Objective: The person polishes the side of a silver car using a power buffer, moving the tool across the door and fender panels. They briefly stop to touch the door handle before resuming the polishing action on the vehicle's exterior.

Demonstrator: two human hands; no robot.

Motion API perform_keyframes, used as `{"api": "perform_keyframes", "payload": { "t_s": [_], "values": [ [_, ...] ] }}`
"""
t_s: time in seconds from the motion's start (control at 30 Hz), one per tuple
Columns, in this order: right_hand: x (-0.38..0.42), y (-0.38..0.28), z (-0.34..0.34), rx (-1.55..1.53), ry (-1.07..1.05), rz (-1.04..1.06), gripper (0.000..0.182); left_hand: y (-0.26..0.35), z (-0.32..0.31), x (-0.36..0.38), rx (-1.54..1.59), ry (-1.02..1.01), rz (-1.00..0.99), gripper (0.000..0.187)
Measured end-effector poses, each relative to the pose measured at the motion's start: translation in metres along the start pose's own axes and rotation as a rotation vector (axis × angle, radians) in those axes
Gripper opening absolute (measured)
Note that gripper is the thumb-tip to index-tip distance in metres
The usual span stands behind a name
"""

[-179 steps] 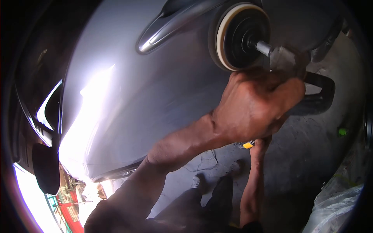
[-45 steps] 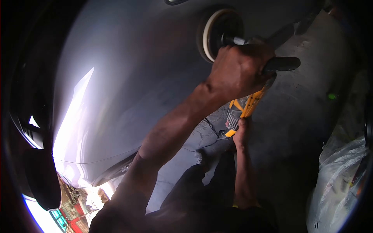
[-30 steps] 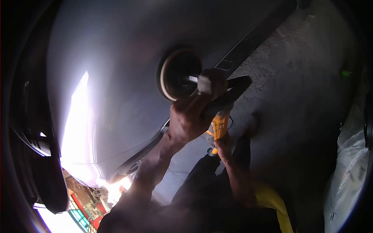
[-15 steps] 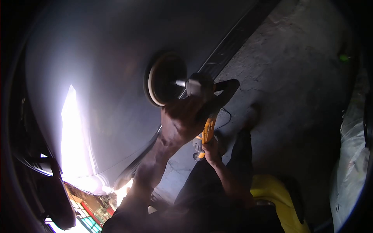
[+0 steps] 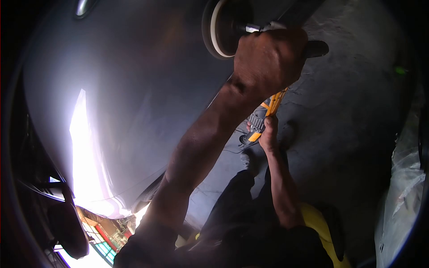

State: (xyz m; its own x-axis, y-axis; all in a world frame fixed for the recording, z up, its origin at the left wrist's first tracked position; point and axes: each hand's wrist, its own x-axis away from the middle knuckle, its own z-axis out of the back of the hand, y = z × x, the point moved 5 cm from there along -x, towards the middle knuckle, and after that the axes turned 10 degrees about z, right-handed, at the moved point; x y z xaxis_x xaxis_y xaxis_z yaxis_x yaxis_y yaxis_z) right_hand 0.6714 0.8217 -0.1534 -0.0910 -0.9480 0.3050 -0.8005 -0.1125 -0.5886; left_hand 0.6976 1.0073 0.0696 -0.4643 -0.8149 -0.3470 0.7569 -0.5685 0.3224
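Note:
My left hand (image 5: 272, 60) is closed around the black front handle of a yellow and black polisher (image 5: 275, 102), close to its head. Lower down, my right hand (image 5: 269, 133) grips the rear of the body, fingers wrapped round it. The round polishing pad (image 5: 218, 31), with a pale rim, is at the top and faces a dark, glossy car panel (image 5: 138, 98). The pad seems to lie against the panel, though its contact side is hidden. My left hand and forearm cover part of the polisher's head.
A bright light reflection runs down the panel's left part. A dark car mirror (image 5: 69, 228) juts out at lower left. Grey concrete floor (image 5: 339, 111) lies right of the panel. Clear plastic sheeting (image 5: 402, 196) hangs at far right; a yellow object (image 5: 318, 221) stands behind my legs.
Both hands have moved the polisher up and to the right across the panel. My left arm is stretched further out, and the pad has gone from mid-view to the top edge.

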Motion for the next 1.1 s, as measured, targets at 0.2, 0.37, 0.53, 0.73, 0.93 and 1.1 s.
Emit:
{"api": "perform_keyframes", "payload": {
  "t_s": [0.2,0.37,0.53,0.73,0.93,1.1],
  "values": [
    [0.085,0.049,0.003,-0.002,-0.045,-0.104,0.066,0.009,0.058,0.090,-0.071,-0.084,0.103,0.017],
    [0.199,0.113,-0.004,-0.007,-0.004,-0.321,0.060,-0.001,0.099,0.188,-0.097,-0.147,0.344,0.014],
    [0.269,0.147,0.000,-0.067,-0.112,-0.559,0.072,-0.002,0.110,0.248,-0.183,-0.214,0.485,0.011],
    [0.276,0.140,-0.018,-0.066,-0.057,-0.556,0.066,-0.003,0.121,0.247,-0.221,-0.252,0.446,0.012],
    [0.180,0.072,-0.043,-0.034,0.039,-0.263,0.060,0.012,0.129,0.162,-0.156,-0.167,0.199,0.016],
    [0.083,0.009,-0.053,-0.078,-0.060,-0.120,0.050,0.010,0.111,0.076,-0.054,-0.064,0.136,0.021]
  ]
}}
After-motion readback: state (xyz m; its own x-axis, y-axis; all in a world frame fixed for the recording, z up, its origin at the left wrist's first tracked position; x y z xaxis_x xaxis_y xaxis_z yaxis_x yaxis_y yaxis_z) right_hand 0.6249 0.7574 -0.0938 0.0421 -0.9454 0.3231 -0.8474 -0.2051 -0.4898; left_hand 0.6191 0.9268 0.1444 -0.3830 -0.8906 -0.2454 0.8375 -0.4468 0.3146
